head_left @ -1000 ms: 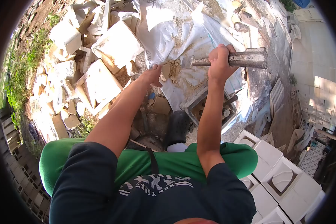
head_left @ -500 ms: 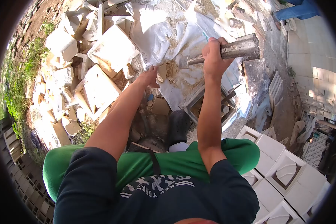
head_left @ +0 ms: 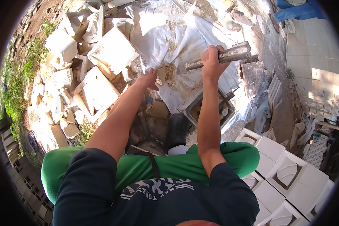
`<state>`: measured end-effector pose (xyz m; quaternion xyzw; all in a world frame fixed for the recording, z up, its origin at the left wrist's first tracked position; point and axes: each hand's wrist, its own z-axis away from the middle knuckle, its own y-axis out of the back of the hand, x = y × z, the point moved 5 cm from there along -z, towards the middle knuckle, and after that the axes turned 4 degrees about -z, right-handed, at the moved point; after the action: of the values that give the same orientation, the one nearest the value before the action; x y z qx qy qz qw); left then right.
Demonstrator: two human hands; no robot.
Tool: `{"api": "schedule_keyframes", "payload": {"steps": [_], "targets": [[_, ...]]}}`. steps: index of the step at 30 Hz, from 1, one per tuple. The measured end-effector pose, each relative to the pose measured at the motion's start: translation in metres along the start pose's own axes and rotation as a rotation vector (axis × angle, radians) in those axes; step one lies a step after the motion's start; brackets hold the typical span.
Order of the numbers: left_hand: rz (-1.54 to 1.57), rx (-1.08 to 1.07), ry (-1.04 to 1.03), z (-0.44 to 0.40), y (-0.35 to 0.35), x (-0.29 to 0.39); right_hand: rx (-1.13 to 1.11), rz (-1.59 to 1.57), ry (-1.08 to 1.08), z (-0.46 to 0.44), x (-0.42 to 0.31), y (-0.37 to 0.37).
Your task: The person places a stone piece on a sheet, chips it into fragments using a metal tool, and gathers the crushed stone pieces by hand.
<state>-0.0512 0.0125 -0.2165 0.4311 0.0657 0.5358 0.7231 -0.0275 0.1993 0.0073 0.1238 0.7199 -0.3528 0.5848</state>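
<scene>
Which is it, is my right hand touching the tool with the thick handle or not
Touching: the head view shows the right hand wrapped around the tool, its thick end and narrow end sticking out on opposite sides.

Above the sheet's [head_left: 194, 45] far middle we find free room for a hand to pass. Rubble [head_left: 111, 49] crowds the sheet's left side, the bin [head_left: 193, 102] blocks its near right, a shoe [head_left: 177, 130] stands off its near tip; the tool [head_left: 233, 54] bars its right half.
</scene>
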Motion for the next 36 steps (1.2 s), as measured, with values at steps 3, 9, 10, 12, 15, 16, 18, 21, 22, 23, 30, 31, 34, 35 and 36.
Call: {"api": "schedule_keyframes", "payload": {"steps": [3, 9, 10, 12, 15, 16, 18, 21, 22, 23, 30, 31, 34, 35, 36], "targets": [[-0.022, -0.013, -0.007, -0.004, 0.000, 0.001, -0.018, -0.010, 0.046, 0.000, -0.006, -0.001], [-0.036, -0.003, -0.041, -0.010, -0.003, -0.003, 0.057, -0.040, 0.015, -0.004, 0.106, 0.030], [-0.028, -0.010, -0.039, -0.011, -0.005, -0.004, 0.130, -0.065, -0.065, -0.003, 0.106, 0.031], [-0.034, 0.018, -0.046, -0.008, -0.013, -0.004, 0.063, -0.048, -0.025, 0.001, 0.085, 0.027], [-0.036, 0.004, -0.014, -0.003, -0.004, -0.001, -0.053, -0.002, -0.016, 0.004, 0.025, -0.005], [-0.032, -0.016, -0.011, -0.006, -0.005, -0.003, -0.067, -0.023, -0.004, 0.005, 0.004, -0.013], [-0.009, -0.031, -0.030, -0.010, -0.006, -0.006, -0.080, -0.044, 0.006, 0.005, -0.005, -0.017], [-0.014, 0.001, -0.020, -0.013, -0.008, -0.006, -0.109, -0.070, 0.026, -0.007, 0.028, -0.014], [-0.016, 0.002, -0.018, -0.013, -0.007, -0.007, -0.048, -0.038, -0.017, -0.009, 0.075, -0.004], [-0.020, -0.005, -0.039, -0.013, -0.006, -0.008, 0.017, -0.006, -0.060, -0.008, 0.100, 0.005], [0.002, 0.047, -0.058, -0.007, -0.004, -0.006, -0.093, -0.058, 0.000, -0.006, 0.048, 0.000], [0.012, 0.038, -0.050, -0.005, -0.007, -0.006, -0.084, -0.066, -0.018, -0.005, 0.030, -0.006], [0.025, 0.013, -0.086, -0.008, -0.005, -0.006, -0.125, -0.076, 0.064, 0.000, -0.001, -0.016], [0.023, 0.014, -0.089, -0.009, -0.005, -0.005, -0.134, -0.092, 0.043, 0.000, 0.001, -0.018], [0.021, 0.008, -0.061, -0.008, -0.003, -0.004, -0.141, -0.110, 0.023, 0.000, 0.004, -0.020]]}}
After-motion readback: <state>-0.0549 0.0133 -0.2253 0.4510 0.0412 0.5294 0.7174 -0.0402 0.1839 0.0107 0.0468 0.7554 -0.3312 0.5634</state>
